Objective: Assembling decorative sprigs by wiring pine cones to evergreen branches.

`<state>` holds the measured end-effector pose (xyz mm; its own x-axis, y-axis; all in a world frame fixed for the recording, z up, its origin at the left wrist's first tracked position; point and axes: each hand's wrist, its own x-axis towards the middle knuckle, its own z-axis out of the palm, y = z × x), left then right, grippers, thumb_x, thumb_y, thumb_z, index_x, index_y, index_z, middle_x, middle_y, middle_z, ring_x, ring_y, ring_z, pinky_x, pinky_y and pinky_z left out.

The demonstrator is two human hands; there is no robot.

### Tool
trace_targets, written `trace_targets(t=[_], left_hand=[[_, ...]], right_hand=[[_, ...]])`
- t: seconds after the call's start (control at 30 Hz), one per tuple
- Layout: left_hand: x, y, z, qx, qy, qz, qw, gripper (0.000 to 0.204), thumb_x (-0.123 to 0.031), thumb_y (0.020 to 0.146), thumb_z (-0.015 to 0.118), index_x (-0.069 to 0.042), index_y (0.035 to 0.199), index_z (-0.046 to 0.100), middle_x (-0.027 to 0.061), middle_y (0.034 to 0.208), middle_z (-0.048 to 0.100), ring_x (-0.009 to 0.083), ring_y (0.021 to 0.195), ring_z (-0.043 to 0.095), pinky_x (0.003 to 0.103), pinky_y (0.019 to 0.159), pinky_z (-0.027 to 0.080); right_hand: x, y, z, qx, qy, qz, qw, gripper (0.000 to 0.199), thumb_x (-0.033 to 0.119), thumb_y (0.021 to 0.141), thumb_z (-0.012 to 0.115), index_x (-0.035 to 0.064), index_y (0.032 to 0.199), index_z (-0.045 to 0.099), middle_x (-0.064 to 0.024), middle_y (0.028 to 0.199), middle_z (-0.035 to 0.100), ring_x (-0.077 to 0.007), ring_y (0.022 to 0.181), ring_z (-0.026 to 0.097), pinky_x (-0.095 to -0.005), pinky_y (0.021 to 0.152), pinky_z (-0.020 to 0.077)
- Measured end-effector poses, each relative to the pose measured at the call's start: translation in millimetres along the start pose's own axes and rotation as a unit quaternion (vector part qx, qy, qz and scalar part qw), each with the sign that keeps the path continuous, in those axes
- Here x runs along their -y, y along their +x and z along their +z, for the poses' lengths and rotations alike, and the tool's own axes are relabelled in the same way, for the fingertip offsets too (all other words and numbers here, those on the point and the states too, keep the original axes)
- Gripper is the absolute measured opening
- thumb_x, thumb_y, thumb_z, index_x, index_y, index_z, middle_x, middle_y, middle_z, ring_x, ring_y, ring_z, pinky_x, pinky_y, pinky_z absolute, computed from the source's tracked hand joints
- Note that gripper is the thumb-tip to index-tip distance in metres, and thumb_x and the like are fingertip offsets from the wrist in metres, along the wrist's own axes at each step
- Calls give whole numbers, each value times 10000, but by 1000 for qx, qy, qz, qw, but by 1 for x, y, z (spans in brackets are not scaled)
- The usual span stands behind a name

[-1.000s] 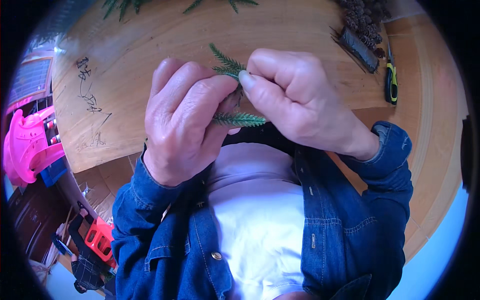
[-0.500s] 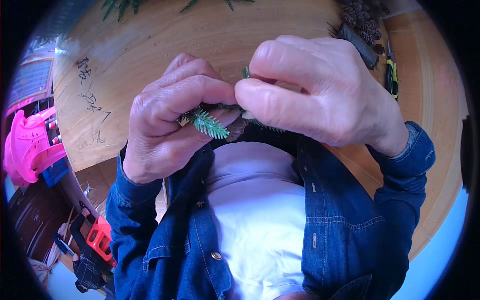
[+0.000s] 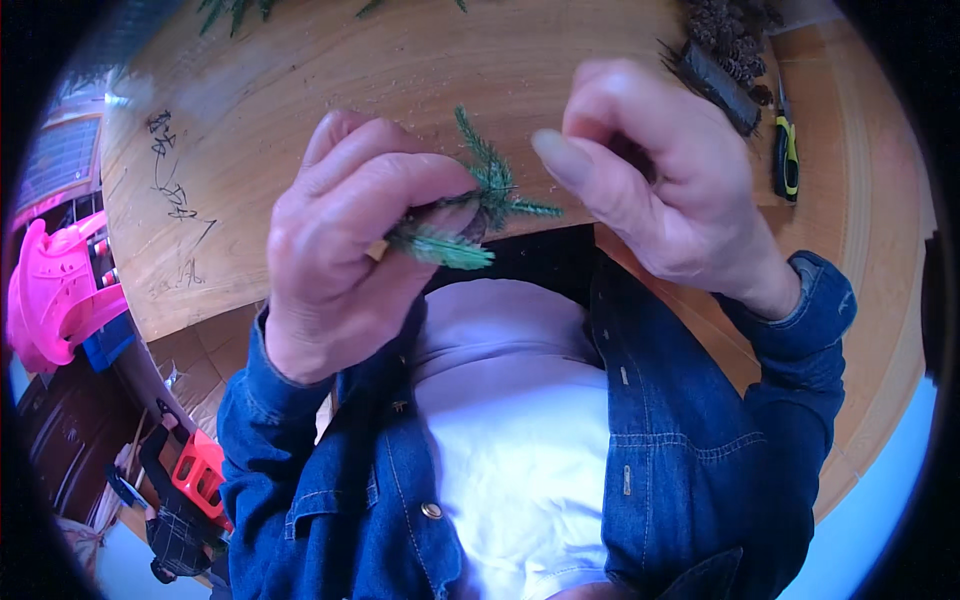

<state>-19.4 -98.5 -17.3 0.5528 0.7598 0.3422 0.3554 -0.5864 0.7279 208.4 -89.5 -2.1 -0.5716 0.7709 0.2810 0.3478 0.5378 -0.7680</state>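
My left hand [image 3: 345, 235] is closed around a short green fir sprig [image 3: 488, 175], pinched between thumb and fingers above the near edge of the table. Some of its needled tips point up and to the right, and another tip lies under my thumb. Between them a small brown part, possibly a cone, is mostly hidden by my fingers. To the right, my right hand [image 3: 670, 175] is raised apart from the sprig. Its fingers are curled in and its thumb points left; whatever they hold, if anything, is hidden.
On the wooden table [image 3: 380, 70], brown pine cones [image 3: 735, 45] and a dark bundle [image 3: 718, 85] lie at the far right, beside a yellow-and-black handled tool [image 3: 786, 155]. Green sprigs [image 3: 235, 12] lie at the far edge. Leftward are a pink plastic seat [image 3: 50, 290], red stool [image 3: 200, 480] and another person [image 3: 180, 530].
My right hand has drawn away from the sprig to the right. The sprig has turned in my left hand, so more of its green tips show.
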Motion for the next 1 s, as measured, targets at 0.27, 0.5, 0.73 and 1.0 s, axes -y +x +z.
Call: trace_targets(t=[0.27, 0.5, 0.73, 1.0], left_hand=[[9, 2, 3, 60, -221, -58, 972, 195, -73, 678, 690, 5, 845, 626, 85, 760, 566, 234, 745, 508, 323, 701, 384], [-1, 7, 1, 84, -83, -4, 993, 177, -63, 670, 667, -9, 833, 623, 81, 743, 568, 247, 737, 510, 332, 694, 384], [-15, 6, 6, 18, 147, 92, 985, 156, -57, 694, 657, 8, 826, 605, 101, 760, 564, 254, 760, 489, 350, 691, 394], [7, 6, -3, 68, -245, -54, 966, 157, -68, 697, 686, 5, 830, 648, 80, 756, 576, 228, 748, 510, 322, 696, 381]], right_hand=[[-10, 15, -3, 11, -198, -286, 938, 93, 82, 795, 639, 32, 796, 560, -62, 779, 506, -166, 564, 497, -286, 438, 398], [-5, 1, 0, 78, -205, -230, 948, 136, 105, 802, 631, 32, 762, 524, -49, 725, 488, -173, 537, 480, -296, 444, 388], [12, -13, 0, 127, 209, 182, 952, 200, 139, 849, 619, 36, 748, 481, -26, 690, 474, -109, 536, 448, -268, 474, 350], [0, -8, -9, 17, 101, -14, 995, 157, 82, 801, 678, 12, 865, 552, -31, 663, 492, -136, 541, 460, -283, 485, 370]])
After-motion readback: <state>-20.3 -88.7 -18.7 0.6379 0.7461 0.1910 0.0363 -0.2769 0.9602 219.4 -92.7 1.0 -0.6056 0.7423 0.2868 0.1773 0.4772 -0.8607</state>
